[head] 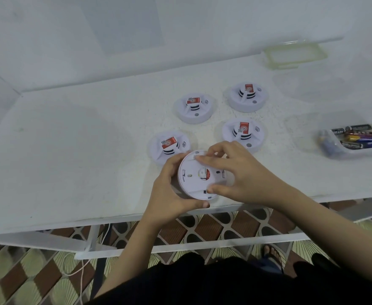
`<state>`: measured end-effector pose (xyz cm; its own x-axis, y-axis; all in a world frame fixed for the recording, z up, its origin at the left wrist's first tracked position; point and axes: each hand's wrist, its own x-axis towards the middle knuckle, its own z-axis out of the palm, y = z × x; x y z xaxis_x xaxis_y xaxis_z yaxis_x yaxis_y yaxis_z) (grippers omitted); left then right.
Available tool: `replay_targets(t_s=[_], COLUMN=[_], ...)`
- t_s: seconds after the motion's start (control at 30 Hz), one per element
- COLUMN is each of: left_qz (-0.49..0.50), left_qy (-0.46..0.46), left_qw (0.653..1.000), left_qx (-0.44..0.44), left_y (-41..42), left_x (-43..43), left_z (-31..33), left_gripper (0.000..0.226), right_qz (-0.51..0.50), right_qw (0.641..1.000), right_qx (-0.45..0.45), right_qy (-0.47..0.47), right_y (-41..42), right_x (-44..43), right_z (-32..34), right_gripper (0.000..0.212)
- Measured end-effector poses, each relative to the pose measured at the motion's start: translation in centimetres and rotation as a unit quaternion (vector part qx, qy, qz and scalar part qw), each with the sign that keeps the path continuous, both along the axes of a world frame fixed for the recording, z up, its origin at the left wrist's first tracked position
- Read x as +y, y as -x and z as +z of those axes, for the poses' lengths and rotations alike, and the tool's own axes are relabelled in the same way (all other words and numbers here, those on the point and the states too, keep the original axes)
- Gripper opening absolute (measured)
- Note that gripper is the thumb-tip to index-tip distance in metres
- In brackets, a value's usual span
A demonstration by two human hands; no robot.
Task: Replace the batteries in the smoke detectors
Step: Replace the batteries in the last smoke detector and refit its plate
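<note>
White detector (192, 176), back facing up, gripped by left hand (169, 192), right hand (244, 175).

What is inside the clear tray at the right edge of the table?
Loose cylindrical batteries, black, blue and yellow, piled together. The clear tray runs off frame, so their count is hidden.

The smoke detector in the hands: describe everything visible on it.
The smoke detector is a round white plastic disc, flat back toward the camera, slightly tilted, over the near edge of the table. Its back shows small slots, a hole and a red and white centre patch. The left hand grips its left and lower rim; the right hand pinches its top and lower right.
</note>
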<state>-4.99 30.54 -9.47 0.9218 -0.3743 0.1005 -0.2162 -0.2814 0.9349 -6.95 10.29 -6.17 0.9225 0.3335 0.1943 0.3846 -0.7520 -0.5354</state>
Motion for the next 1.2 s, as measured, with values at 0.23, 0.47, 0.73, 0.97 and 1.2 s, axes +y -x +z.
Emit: replay_targets(t_s=[0.23, 0.47, 0.73, 0.97, 1.2], left_qz=[-0.012, -0.013, -0.006, -0.005, -0.002], left_qy=[-0.004, -0.005, 0.005, 0.015, 0.002], left_qw=[1.0, 1.0, 1.0, 1.0, 1.0], left_qx=[0.006, -0.004, -0.002, 0.001, -0.024], left_y=[-0.4, -0.4, -0.1, -0.2, 0.1], left_x=[0.4, 0.5, 0.4, 0.3, -0.2], left_z=[0.1, 0.2, 0.3, 0.3, 0.4], left_gripper=[0.096, 0.096, 0.095, 0.093, 0.088], right_qz=[-0.009, 0.003, -0.02, -0.049, -0.028], right_qw=[0.999, 0.998, 1.0, 0.998, 0.997], right_qx=[0.042, 0.057, -0.009, -0.034, -0.07], right_qy=[0.0, 0.012, 0.003, -0.011, 0.035], right_y=[-0.4, -0.3, 0.0, 0.4, 0.4], right_x=[-0.2, -0.1, 0.7, 0.9, 0.7], right_z=[0.5, 1.1, 0.7, -0.3, -0.4], right_gripper=[0.064, 0.062, 0.062, 0.063, 0.062])
